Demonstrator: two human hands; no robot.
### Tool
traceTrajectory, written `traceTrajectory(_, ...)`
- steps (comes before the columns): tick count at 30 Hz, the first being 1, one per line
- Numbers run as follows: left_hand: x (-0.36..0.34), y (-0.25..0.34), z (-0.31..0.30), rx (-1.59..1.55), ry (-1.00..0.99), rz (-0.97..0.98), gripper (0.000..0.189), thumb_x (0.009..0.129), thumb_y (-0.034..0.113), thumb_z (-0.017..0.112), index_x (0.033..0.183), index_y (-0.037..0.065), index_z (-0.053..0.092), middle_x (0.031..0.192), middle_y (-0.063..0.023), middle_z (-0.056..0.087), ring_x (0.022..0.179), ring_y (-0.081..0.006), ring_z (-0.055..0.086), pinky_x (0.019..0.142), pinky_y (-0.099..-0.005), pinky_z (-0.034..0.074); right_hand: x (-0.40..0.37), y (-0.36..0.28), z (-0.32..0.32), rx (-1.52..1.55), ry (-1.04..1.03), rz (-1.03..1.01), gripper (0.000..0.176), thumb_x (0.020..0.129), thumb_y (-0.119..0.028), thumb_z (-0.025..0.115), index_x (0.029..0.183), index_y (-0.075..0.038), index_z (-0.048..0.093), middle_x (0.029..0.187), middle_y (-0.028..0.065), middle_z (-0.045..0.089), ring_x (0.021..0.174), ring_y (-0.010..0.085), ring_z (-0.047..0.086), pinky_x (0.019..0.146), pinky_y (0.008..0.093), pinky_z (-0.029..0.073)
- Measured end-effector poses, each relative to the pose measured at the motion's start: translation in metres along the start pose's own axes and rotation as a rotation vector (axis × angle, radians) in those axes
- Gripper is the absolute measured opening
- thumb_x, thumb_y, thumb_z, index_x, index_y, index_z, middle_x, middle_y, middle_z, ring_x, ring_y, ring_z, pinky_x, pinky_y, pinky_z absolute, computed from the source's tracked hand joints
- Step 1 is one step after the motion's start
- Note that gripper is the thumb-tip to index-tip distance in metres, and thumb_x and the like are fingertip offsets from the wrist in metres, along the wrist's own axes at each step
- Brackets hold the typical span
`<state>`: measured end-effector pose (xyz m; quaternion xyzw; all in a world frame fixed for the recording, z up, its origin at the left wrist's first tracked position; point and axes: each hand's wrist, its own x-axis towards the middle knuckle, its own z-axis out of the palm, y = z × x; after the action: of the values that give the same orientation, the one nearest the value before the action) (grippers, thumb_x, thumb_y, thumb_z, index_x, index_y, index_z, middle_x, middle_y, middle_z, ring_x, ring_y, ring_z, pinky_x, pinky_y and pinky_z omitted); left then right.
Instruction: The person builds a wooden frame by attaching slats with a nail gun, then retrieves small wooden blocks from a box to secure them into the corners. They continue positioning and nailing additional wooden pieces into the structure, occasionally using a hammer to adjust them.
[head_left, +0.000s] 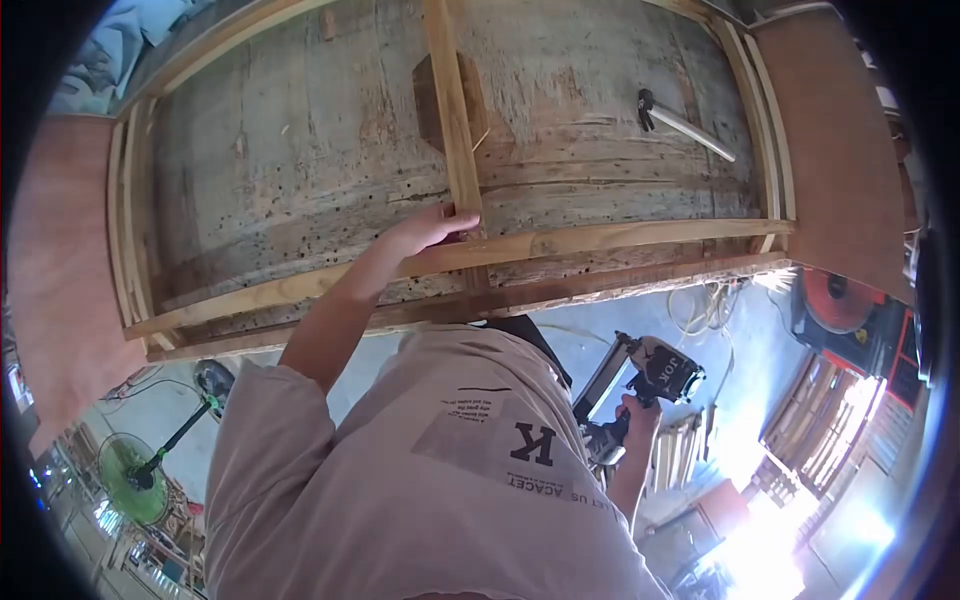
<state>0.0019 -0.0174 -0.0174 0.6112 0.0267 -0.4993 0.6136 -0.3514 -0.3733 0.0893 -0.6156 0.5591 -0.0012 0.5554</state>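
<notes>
Your left hand [432, 232] grips the pale rectangular wooden frame [620, 238], some fingers hidden; your right hand [640, 411] clasps the black, white-lettered nail gun [657, 372], its handle largely covered.

Frame [600, 238] is pale yellow-tan. Table [330, 150] is grey-brown, streaked, peppered with dark specks. Nail gun [660, 372]: black and grey, whitish lettering. Hammer [690, 131]: black head, silver handle. Shirt [450, 530]: off-white, black K print [532, 443]. Side panels [830, 150]: plain reddish brown. Fan [128, 470]: green.
</notes>
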Motion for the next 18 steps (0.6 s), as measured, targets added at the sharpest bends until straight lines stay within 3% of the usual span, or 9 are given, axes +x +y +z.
traceTrajectory(2,-0.007,0.006,0.004,0.299,0.02,0.085,0.058,0.079,0.037,0.077,0.119,0.0,0.056,0.101,-0.0043,0.063,0.088,-0.0139,0.057,0.082,-0.0297,0.046,0.021,-0.018,-0.011,-0.076,-0.085,-0.07,0.014,0.071,-0.003,0.068,0.08,-0.001,0.057,0.055,0.0063,0.057,0.045,0.0153,0.053,0.043,0.0282,0.039)
traceTrajectory(5,0.009,-0.016,-0.003,0.263,0.032,0.126,0.063,0.073,0.035,0.082,0.119,-0.001,0.056,0.103,-0.0075,0.064,0.092,-0.0166,0.058,0.085,-0.0305,0.046,0.05,-0.063,-0.019,-0.124,-0.205,-0.127,0.019,0.071,-0.003,0.067,0.085,0.0,0.054,0.059,0.0075,0.057,0.047,0.0183,0.055,0.046,0.0308,0.044)
traceTrajectory(6,0.011,-0.019,-0.005,0.239,0.011,0.112,0.065,0.071,0.034,0.083,0.119,-0.002,0.056,0.104,-0.0087,0.064,0.095,-0.0171,0.059,0.086,-0.0303,0.045,0.056,-0.079,-0.019,-0.128,-0.211,-0.174,0.015,0.072,-0.009,0.07,0.078,-0.001,0.059,0.056,0.0069,0.059,0.047,0.0147,0.055,0.045,0.0276,0.041)
traceTrajectory(11,0.01,-0.015,-0.006,0.405,0.12,0.036,0.066,0.067,0.032,0.085,0.116,-0.002,0.057,0.104,-0.0088,0.066,0.097,-0.0163,0.06,0.083,-0.0311,0.047,0.096,-0.129,-0.028,-0.171,-0.318,-0.331,0.015,0.073,-0.005,0.068,0.08,0.0,0.056,0.061,0.007,0.056,0.049,0.0168,0.055,0.048,0.0292,0.043)
traceTrajectory(13,0.003,-0.009,-0.001,0.374,0.138,0.041,0.064,0.067,0.033,0.085,0.114,-0.001,0.058,0.102,-0.0082,0.066,0.095,-0.0164,0.061,0.081,-0.0323,0.048,0.1,-0.166,-0.027,-0.258,-0.343,-0.331,0.021,0.076,-0.008,0.072,0.089,-0.001,0.056,0.064,0.005,0.058,0.049,0.0145,0.055,0.046,0.028,0.044)
traceTrajectory(14,-0.003,-0.004,0.007,0.405,0.204,0.105,0.059,0.069,0.032,0.084,0.112,0.0,0.06,0.099,-0.0078,0.067,0.092,-0.017,0.062,0.08,-0.0334,0.049,0.093,-0.194,-0.019,-0.277,-0.363,-0.398,0.02,0.075,-0.012,0.071,0.083,0.001,0.059,0.063,0.0059,0.061,0.053,0.0147,0.058,0.052,0.029,0.046)
traceTrajectory(15,-0.013,0.001,0.015,0.433,0.286,0.164,0.054,0.071,0.032,0.082,0.11,0.0,0.061,0.096,-0.0073,0.068,0.089,-0.0176,0.063,0.078,-0.0344,0.05,0.099,-0.216,-0.019,-0.397,-0.423,-0.387,0.024,0.075,-0.015,0.071,0.088,0.0,0.059,0.065,0.0046,0.06,0.055,0.0136,0.058,0.051,0.0286,0.045)
traceTrajectory(17,-0.039,0.02,0.036,0.3,0.599,0.163,0.047,0.076,0.03,0.078,0.108,0.0,0.062,0.092,-0.0095,0.069,0.085,-0.0204,0.066,0.077,-0.0343,0.051,0.122,-0.254,-0.01,-0.731,-0.352,-0.6,0.028,0.077,-0.02,0.073,0.097,-0.004,0.06,0.065,0.0008,0.059,0.057,0.0109,0.056,0.049,0.0283,0.044)
traceTrajectory(18,-0.04,-0.001,0.033,0.394,0.852,0.279,0.044,0.078,0.027,0.076,0.109,0.0,0.061,0.092,-0.0109,0.069,0.085,-0.0213,0.066,0.076,-0.0337,0.052,0.128,-0.274,0.002,-0.657,-0.434,-0.589,0.037,0.076,-0.025,0.075,0.102,-0.004,0.06,0.071,0.0029,0.06,0.058,0.0118,0.056,0.05,0.0311,0.044)
